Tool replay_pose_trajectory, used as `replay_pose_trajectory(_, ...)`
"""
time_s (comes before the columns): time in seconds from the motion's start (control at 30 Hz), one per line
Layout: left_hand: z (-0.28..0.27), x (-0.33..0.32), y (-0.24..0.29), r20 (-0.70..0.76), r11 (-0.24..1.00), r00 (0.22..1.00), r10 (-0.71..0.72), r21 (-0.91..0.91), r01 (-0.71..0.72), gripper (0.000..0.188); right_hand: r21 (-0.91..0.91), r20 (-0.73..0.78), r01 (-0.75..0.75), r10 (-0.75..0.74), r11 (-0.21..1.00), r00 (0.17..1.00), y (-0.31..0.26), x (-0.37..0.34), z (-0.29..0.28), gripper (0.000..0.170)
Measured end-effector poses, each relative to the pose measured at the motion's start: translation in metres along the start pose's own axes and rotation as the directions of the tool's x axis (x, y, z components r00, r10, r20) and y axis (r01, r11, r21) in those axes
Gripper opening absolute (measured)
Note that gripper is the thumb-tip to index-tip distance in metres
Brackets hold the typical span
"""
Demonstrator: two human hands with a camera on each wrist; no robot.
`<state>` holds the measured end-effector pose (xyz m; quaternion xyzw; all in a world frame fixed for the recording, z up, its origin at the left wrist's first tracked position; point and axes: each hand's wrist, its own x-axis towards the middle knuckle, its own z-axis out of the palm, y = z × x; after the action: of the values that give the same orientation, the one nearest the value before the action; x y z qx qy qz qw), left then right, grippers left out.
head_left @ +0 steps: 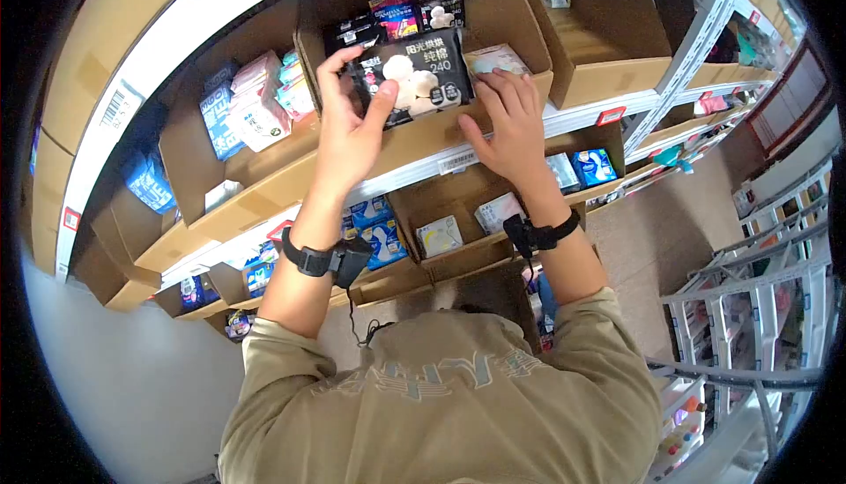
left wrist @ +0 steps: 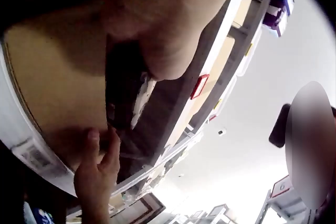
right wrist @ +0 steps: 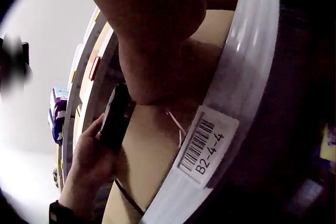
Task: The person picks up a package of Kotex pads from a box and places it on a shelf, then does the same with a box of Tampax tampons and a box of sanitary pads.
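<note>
My left hand (head_left: pixel 351 136) grips a black pack of sanitary pads (head_left: pixel 445 70) by its left end, thumb across the printed front. White cotton bolls and the number 240 show on it. The pack is tilted up at the front of an open cardboard bin (head_left: pixel 419 136). In the right wrist view the same black pack (right wrist: pixel 115 119) appears edge-on in the left hand (right wrist: pixel 89 158). My right hand (head_left: pixel 513 122) lies over the bin's front edge, fingers extended to a pale pack (head_left: pixel 500 58) inside. The left wrist view shows that hand's thumb (left wrist: pixel 93 136) against the cardboard wall.
Behind the held pack stand more black packs (head_left: pixel 441 13) and a blue-and-pink pack (head_left: pixel 397 18). Neighbouring bins hold pink packs (head_left: pixel 259 100) and blue packs (head_left: pixel 220 118). A shelf label (right wrist: pixel 207 148) reads B2-4-4. Below runs another shelf with pad packs (head_left: pixel 385 242).
</note>
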<state>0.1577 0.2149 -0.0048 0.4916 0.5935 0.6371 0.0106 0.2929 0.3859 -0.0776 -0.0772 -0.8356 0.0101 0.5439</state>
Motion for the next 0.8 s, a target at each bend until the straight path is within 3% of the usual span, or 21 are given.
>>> replay_pose_trajectory(0.23,0.001,-0.001,0.004,-0.032,0.999,0.999,-0.015,-0.032,0.014,0.055,0.048,-0.024,-0.013,0.014,0.999,1.0,0.003,-0.003,0.007,0.041)
replay_pose_trajectory(0.43,-0.005,0.0,-0.002,0.034,0.994,0.998,0.055,0.098,-0.059,0.047,0.046,-0.046,-0.013,0.015,0.999,0.999,0.003,0.005,0.001,0.039)
replay_pose_trajectory(0.5,-0.009,-0.002,-0.001,-0.015,0.999,0.999,0.047,0.02,-0.047,0.047,0.039,0.348,-0.139,0.117,0.99,0.93,0.006,0.026,-0.016,0.039)
replay_pose_trajectory(0.53,-0.012,-0.005,-0.002,-0.047,0.999,0.998,0.039,-0.035,-0.04,0.045,0.038,0.348,-0.134,0.112,0.99,0.931,0.005,0.042,-0.022,0.039)
replay_pose_trajectory(0.57,-0.02,-0.006,-0.009,-0.088,0.994,0.992,0.091,0.065,-0.086,0.047,0.041,0.401,-0.185,0.153,0.982,0.903,0.007,0.064,-0.027,0.039)
replay_pose_trajectory(0.6,-0.02,-0.008,-0.008,-0.124,0.988,0.992,0.016,-0.148,-0.034,0.048,0.04,0.453,-0.235,0.192,0.971,0.871,0.012,0.083,-0.025,0.04)
replay_pose_trajectory(0.67,-0.02,-0.02,0.01,-0.079,0.876,0.986,-0.146,-0.474,0.092,0.052,0.045,0.54,-0.053,0.02,0.998,0.841,0.034,0.123,-0.005,0.032)
replay_pose_trajectory(0.73,-0.025,-0.03,0.008,-0.132,0.901,0.986,-0.097,-0.432,0.031,0.053,0.065,0.626,0.077,-0.101,0.995,0.774,0.051,0.161,0.033,0.034)
replay_pose_trajectory(0.77,-0.029,-0.033,0.005,-0.176,0.927,0.983,-0.047,-0.375,-0.023,0.054,0.005,0.744,0.146,-0.102,0.989,0.661,0.053,0.183,0.05,0.035)
replay_pose_trajectory(0.8,-0.036,-0.036,-0.003,-0.222,0.965,0.975,-0.008,-0.256,-0.05,0.054,-0.036,0.797,0.168,-0.073,0.985,0.599,0.065,0.197,0.078,0.039)
